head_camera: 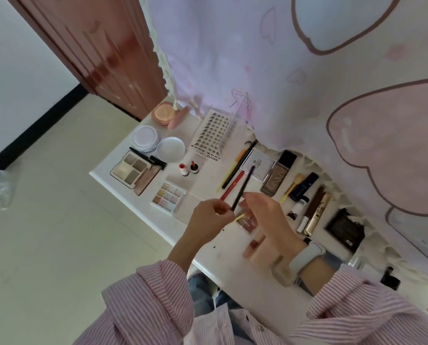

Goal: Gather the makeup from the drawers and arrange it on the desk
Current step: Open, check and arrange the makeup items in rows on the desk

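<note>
Makeup lies spread over the white desk (123,180). My left hand (211,217) pinches the lower end of a thin black pencil (244,186) that slants up to the right above the desk. My right hand (265,215), a grey watch on its wrist, hovers just right of the pencil with loosely curled fingers; I cannot tell whether it touches the pencil. A red pencil (233,185) and a yellow-and-black pencil (235,169) lie beside it. Under my hands sits a small pink palette (247,224).
On the desk: a lash tray (213,134), round powder cases (145,138), a brown palette (133,170), a pastel palette (169,196), two small bottles (188,168), a foundation bottle (279,173), mascara tubes (315,210), a black compact (346,230). A pink curtain (307,83) hangs behind; a door (96,53) stands left.
</note>
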Demonstrator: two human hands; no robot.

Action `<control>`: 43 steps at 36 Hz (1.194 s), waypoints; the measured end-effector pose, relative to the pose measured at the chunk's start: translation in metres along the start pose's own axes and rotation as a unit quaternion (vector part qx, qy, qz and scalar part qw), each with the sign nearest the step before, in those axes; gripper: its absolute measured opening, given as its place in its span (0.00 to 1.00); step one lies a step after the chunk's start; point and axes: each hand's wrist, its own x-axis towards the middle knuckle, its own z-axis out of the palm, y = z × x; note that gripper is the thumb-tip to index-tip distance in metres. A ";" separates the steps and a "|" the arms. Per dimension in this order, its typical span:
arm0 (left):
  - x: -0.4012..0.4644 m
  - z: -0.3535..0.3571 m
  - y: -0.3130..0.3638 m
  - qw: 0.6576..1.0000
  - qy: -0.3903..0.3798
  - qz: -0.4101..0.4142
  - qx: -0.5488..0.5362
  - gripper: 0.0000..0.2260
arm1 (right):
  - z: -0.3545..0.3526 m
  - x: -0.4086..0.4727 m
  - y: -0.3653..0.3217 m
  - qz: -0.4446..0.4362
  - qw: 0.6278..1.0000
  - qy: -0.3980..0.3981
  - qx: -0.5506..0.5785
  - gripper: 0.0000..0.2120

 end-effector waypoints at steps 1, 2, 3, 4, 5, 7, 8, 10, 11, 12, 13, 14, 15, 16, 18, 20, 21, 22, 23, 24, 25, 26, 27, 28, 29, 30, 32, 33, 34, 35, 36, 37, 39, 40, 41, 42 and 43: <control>-0.006 0.002 -0.002 1.000 -0.020 0.021 0.012 0.03 | 0.002 -0.001 -0.003 0.007 1.000 -0.007 0.015 0.11; -0.011 0.004 -0.005 0.998 -0.036 0.037 0.021 0.03 | 0.004 -0.003 -0.005 0.010 0.999 -0.010 0.033 0.10; -0.016 0.006 -0.007 0.997 -0.049 0.045 0.025 0.04 | 0.007 -0.005 -0.007 0.008 0.998 -0.010 0.053 0.09; -0.019 0.007 -0.010 0.997 -0.056 0.049 0.025 0.04 | 0.009 -0.007 -0.008 0.005 0.997 -0.007 0.071 0.09; -0.022 0.008 -0.013 0.997 -0.056 0.050 0.020 0.05 | 0.010 -0.009 -0.008 0.002 0.997 -0.002 0.083 0.10; -0.027 0.008 -0.018 0.998 -0.045 0.049 0.013 0.06 | 0.012 -0.012 -0.008 0.007 0.994 0.003 0.112 0.11; -0.029 0.007 -0.021 0.998 -0.042 0.050 0.012 0.06 | 0.011 -0.013 -0.008 0.013 0.992 0.003 0.128 0.11; -0.035 0.003 -0.025 0.998 -0.039 0.049 0.003 0.06 | 0.009 -0.016 -0.009 0.022 0.988 0.000 0.155 0.10; -0.038 0.000 -0.028 0.998 -0.038 0.046 -0.001 0.07 | 0.008 -0.017 -0.009 0.022 0.987 -0.002 0.161 0.09; -0.040 -0.002 -0.030 0.998 -0.039 0.043 0.003 0.06 | 0.007 -0.018 -0.010 0.020 0.987 -0.005 0.161 0.08; -0.042 -0.004 -0.032 0.998 -0.040 0.043 0.013 0.06 | 0.007 -0.020 -0.011 0.017 0.987 -0.007 0.158 0.07; -0.045 -0.006 -0.034 0.998 -0.039 0.044 0.027 0.05 | 0.008 -0.022 -0.012 0.015 0.987 -0.007 0.157 0.07; -0.047 -0.007 -0.036 0.998 -0.036 0.047 0.038 0.05 | 0.010 -0.024 -0.012 0.013 0.987 -0.008 0.158 0.06; -0.050 -0.007 -0.036 0.997 -0.032 0.051 0.043 0.04 | 0.011 -0.026 -0.012 0.013 0.987 -0.011 0.158 0.06; -0.056 -0.008 -0.032 0.997 -0.021 0.062 0.044 0.03 | 0.016 -0.032 -0.011 0.004 0.993 -0.027 0.114 0.07; -0.062 -0.008 -0.028 0.996 -0.003 0.076 0.043 0.04 | 0.021 -0.038 -0.009 -0.017 0.998 -0.044 0.036 0.07; -0.064 -0.008 -0.026 0.995 0.007 0.084 0.044 0.05 | 0.024 -0.040 -0.008 -0.026 0.998 -0.048 0.017 0.07; -0.066 -0.009 -0.025 0.995 0.017 0.091 0.048 0.05 | 0.026 -0.042 -0.009 -0.034 0.998 -0.048 0.010 0.06; -0.067 -0.011 -0.025 0.994 0.024 0.096 0.052 0.05 | 0.028 -0.043 -0.009 -0.039 0.998 -0.045 0.013 0.06; -0.069 -0.014 -0.025 0.993 0.030 0.098 0.056 0.05 | 0.028 -0.043 -0.011 -0.041 0.998 -0.041 0.026 0.07; -0.070 -0.017 -0.025 0.993 0.037 0.098 0.062 0.06 | 0.029 -0.043 -0.013 -0.042 0.997 -0.037 0.044 0.08; -0.072 -0.021 -0.026 0.991 0.045 0.099 0.074 0.06 | 0.029 -0.043 -0.016 -0.042 0.997 -0.034 0.057 0.10; -0.073 -0.025 -0.026 0.989 0.053 0.101 0.091 0.06 | 0.029 -0.043 -0.019 -0.044 0.997 -0.034 0.058 0.11; -0.073 -0.029 -0.026 0.987 0.060 0.104 0.109 0.06 | 0.030 -0.043 -0.021 -0.050 0.997 -0.037 0.051 0.11; -0.074 -0.034 -0.026 0.984 0.066 0.107 0.128 0.07 | 0.032 -0.043 -0.023 -0.058 0.997 -0.044 0.039 0.12; -0.074 -0.038 -0.027 0.981 0.071 0.109 0.145 0.08 | 0.034 -0.044 -0.025 -0.066 0.996 -0.054 0.025 0.12; -0.074 -0.044 -0.027 0.978 0.075 0.115 0.159 0.11 | 0.040 -0.045 -0.027 -0.078 0.994 -0.072 -0.002 0.11; -0.074 -0.046 -0.027 0.977 0.073 0.121 0.157 0.11 | 0.043 -0.045 -0.027 -0.085 0.993 -0.076 -0.016 0.11; -0.075 -0.047 -0.026 0.978 0.070 0.127 0.152 0.11 | 0.045 -0.045 -0.028 -0.092 0.992 -0.076 -0.033 0.11; -0.075 -0.049 -0.026 0.978 0.068 0.132 0.150 0.11 | 0.047 -0.045 -0.028 -0.098 0.991 -0.072 -0.050 0.11; -0.075 -0.050 -0.026 0.977 0.069 0.136 0.150 0.11 | 0.049 -0.045 -0.028 -0.102 0.991 -0.067 -0.061 0.11; -0.075 -0.052 -0.027 0.976 0.071 0.140 0.153 0.11 | 0.051 -0.045 -0.028 -0.104 0.990 -0.062 -0.067 0.10; -0.074 -0.057 -0.029 0.973 0.071 0.151 0.159 0.10 | 0.055 -0.045 -0.030 -0.106 0.990 -0.055 -0.078 0.09; -0.073 -0.059 -0.029 0.973 0.069 0.156 0.157 0.10 | 0.057 -0.044 -0.031 -0.110 0.989 -0.052 -0.089 0.08; -0.072 -0.062 -0.030 0.973 0.066 0.160 0.153 0.10 | 0.058 -0.044 -0.032 -0.115 0.987 -0.051 -0.097 0.06; -0.071 -0.064 -0.032 0.973 0.064 0.164 0.147 0.10 | 0.060 -0.043 -0.034 -0.120 0.986 -0.050 -0.100 0.05; -0.069 -0.067 -0.033 0.974 0.063 0.167 0.141 0.09 | 0.060 -0.043 -0.036 -0.128 0.985 -0.050 -0.102 0.04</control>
